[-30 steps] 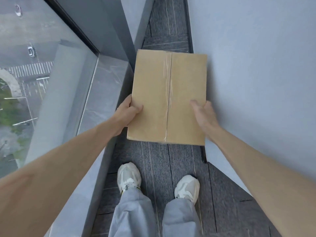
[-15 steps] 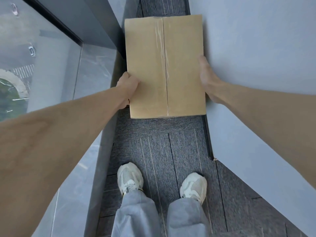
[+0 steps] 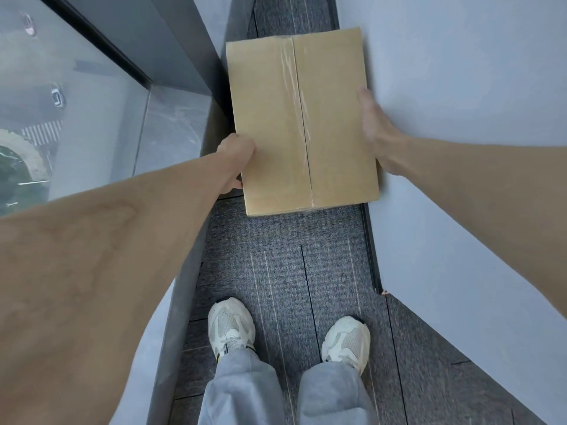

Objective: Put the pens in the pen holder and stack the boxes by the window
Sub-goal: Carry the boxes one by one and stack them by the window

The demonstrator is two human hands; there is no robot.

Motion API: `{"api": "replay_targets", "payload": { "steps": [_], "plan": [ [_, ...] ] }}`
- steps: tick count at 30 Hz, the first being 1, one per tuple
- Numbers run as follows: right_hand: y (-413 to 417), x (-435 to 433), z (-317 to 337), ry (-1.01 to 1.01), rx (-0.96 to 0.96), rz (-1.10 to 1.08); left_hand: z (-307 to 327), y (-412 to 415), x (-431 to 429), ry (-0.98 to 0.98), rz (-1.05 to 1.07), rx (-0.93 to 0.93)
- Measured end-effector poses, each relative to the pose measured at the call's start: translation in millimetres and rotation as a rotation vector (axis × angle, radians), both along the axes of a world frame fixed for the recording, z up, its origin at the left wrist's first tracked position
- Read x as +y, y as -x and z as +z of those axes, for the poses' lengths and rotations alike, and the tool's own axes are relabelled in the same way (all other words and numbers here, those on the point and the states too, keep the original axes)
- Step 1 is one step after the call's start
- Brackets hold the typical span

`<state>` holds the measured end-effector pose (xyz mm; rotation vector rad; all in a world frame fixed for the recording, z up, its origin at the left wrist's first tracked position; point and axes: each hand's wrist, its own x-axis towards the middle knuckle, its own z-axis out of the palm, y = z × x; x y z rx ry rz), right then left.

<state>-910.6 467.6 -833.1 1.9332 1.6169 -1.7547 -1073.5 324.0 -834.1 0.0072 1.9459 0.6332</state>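
A narrow strip of grey carpet [image 3: 285, 271] runs between window [image 3: 70, 96] and wall [image 3: 460, 87]. At upper centre, a taped cardboard box [image 3: 302, 124] is clamped by the left hand [image 3: 236, 162] and right hand [image 3: 379, 133] on opposite sides.

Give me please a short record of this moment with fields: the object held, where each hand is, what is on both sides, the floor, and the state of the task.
object: one closed cardboard box, taped along its top seam
left hand: on the box's left edge, near corner
right hand: flat on the box's right side, next to the wall
left side: window with stone sill
right side: plain wall
floor: grey carpet
task state: box at the window; no second box or pens in view
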Motion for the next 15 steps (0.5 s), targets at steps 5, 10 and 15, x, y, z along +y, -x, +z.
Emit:
{"api": "replay_targets", "payload": {
  "steps": [5, 10, 15],
  "plan": [
    [-7, -4, 17, -0.073, -0.091, 0.045, 5, -5, -1, 0.005, -0.056, -0.038],
    [-22, -27, 46, -0.075, -0.154, 0.078, 29, -12, 2, -0.057, -0.099, 0.024],
    [-39, -65, 107, 0.045, -0.174, 0.022, 98, -25, -20, -0.032, -0.138, -0.073]
  ]
}}
